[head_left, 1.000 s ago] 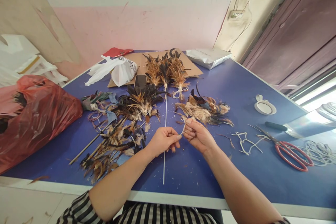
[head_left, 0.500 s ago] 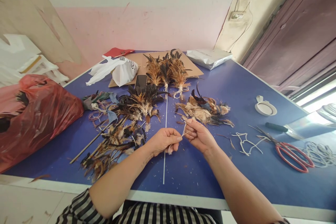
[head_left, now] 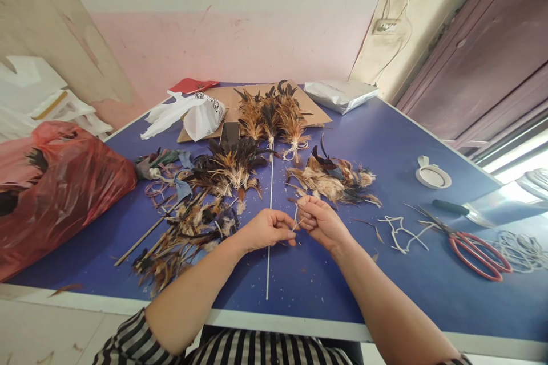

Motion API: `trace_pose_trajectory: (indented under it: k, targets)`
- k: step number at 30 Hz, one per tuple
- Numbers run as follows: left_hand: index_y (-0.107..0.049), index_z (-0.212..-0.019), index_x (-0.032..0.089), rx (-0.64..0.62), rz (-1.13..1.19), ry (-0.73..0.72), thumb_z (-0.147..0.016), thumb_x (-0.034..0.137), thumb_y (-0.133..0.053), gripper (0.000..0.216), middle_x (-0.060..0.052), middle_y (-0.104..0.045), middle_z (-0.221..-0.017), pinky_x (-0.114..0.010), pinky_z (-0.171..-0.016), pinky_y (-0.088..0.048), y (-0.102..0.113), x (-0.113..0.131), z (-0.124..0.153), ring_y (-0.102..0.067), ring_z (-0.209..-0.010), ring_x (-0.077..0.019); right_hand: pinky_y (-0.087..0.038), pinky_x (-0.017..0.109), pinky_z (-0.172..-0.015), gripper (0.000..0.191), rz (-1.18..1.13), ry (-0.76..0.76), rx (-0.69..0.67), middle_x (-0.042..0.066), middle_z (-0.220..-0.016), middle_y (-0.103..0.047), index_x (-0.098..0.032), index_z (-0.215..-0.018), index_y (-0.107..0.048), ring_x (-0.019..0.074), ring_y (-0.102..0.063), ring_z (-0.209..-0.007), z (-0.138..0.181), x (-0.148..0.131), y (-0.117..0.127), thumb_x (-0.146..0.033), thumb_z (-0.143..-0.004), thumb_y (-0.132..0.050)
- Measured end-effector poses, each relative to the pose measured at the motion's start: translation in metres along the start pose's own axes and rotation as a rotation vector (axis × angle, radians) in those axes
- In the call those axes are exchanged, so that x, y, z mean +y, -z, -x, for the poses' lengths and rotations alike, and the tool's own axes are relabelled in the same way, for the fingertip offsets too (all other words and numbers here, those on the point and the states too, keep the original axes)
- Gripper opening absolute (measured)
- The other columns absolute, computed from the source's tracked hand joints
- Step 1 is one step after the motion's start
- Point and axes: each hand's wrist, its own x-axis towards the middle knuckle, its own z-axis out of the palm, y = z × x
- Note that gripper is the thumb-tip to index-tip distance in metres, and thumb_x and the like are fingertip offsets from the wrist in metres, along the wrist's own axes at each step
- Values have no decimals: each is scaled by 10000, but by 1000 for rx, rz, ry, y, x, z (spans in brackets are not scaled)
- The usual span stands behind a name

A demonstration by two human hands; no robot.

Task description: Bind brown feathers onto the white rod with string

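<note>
My left hand (head_left: 268, 230) and my right hand (head_left: 323, 222) meet over the front middle of the table, both closed in a pinch. Between their fingertips is a thin white string (head_left: 295, 215), gripped by both; its ends are partly hidden by the fingers. Just beyond my right hand lies a loose pile of pale and dark feathers (head_left: 327, 181). Brown and black feathers (head_left: 188, 234) are heaped to the left of my left hand, with a dark feather pile (head_left: 231, 168) behind them. Tied feather bundles (head_left: 292, 120) rest on cardboard at the back.
Red-handled scissors (head_left: 479, 254), a knife (head_left: 451, 207), cut white cord (head_left: 405, 235) and a white ring-shaped holder (head_left: 433, 175) lie on the right. A red plastic bag (head_left: 72, 194) fills the left side. A phone (head_left: 230, 134) and a white bag (head_left: 203, 117) sit farther back.
The left fingers have shifted slightly along the string, and the white end that hung below the left hand is no longer visible. The right hand has moved slightly. Everything else stays put.
</note>
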Motion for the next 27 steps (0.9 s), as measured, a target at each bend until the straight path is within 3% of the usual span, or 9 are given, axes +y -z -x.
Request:
trace_pose_trajectory:
  k: [3, 8, 11, 14, 17, 22, 27]
  targets:
    - [-621, -883, 123, 12, -15, 0, -711, 327, -581, 270, -74, -664, -690, -207, -513, -388, -1, -1, 0, -524, -515, -95, -167, 156, -366, 199, 33, -2, 10, -94, -431, -320, -155, -641, -491, 7, -205, -361, 0, 0, -1, -253, -680, -660]
    - [-664, -710, 135, 122, -187, -149, -687, 275, -593, 158, -73, -665, -793, -241, -657, -425, -2, 2, 0, -571, -715, -143, -151, 159, -346, 221, 94, 9, 54, -99, -411, -341, -168, -669, -491, 9, -206, -338, 1, 2, -2, -302, -664, -666]
    - [-673, -752, 136, 152, -190, -115, -705, 300, -571, 199, -47, -646, -685, -212, -527, -404, -2, 3, 0, -535, -553, -103, -140, 154, -334, 239, 100, 7, 84, -104, -397, -338, -176, -682, -478, 11, -193, -331, 0, 3, -1, -323, -665, -666]
    - [-639, -853, 126, 105, -12, 5, -708, 354, -568, 279, -38, -630, -650, -186, -394, -333, -3, 4, 0, -457, -394, -59, -140, 151, -324, 250, 104, 9, 105, -108, -384, -329, -181, -680, -469, 12, -184, -327, -1, 2, -1, -329, -659, -669]
    - [-602, -875, 116, 94, 167, 64, -665, 382, -621, 340, -30, -607, -609, -172, -394, -353, -5, 4, -1, -502, -421, -70, -129, 151, -314, 248, 120, 12, 114, -114, -368, -316, -184, -681, -468, 12, -172, -318, 0, 2, -2, -335, -665, -664]
    - [-596, -806, 119, 192, 164, 105, -678, 451, -596, 355, 29, -509, -424, -150, -318, -289, -12, 3, 0, -401, -300, -47, -112, 151, -300, 250, 157, -2, 118, -119, -333, -309, -188, -692, -472, 12, -164, -293, 1, 5, -5, -354, -673, -657]
    - [-600, -846, 109, 204, 184, 46, -708, 461, -557, 381, 1, -558, -482, -148, -322, -310, -14, 3, 0, -464, -339, -62, -99, 153, -287, 271, 104, -17, 148, -127, -314, -299, -193, -704, -465, 10, -149, -270, 1, 5, -5, -368, -657, -667]
